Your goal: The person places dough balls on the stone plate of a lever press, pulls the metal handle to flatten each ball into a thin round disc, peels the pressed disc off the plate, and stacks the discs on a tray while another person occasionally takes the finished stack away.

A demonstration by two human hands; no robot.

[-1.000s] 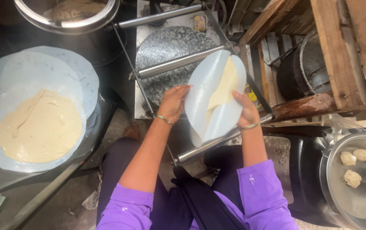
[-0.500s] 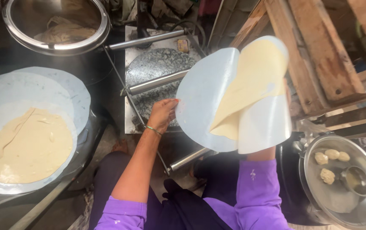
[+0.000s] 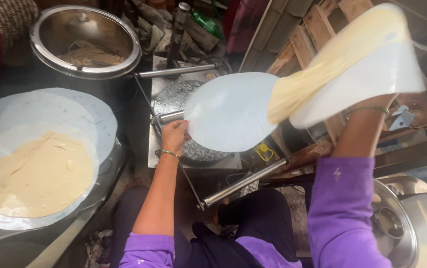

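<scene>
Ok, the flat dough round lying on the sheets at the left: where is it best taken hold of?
Probably not the dough round itself; it looks thin and limp. Grip the bare margin of the white sheet under it, along the near right edge, coming from the right, as the left hand pinches the rim of the lifted sheet.

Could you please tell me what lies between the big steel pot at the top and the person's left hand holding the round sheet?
In the head view, a horizontal steel bar and part of the grey press plate lie between the steel pot and the left hand.
</scene>
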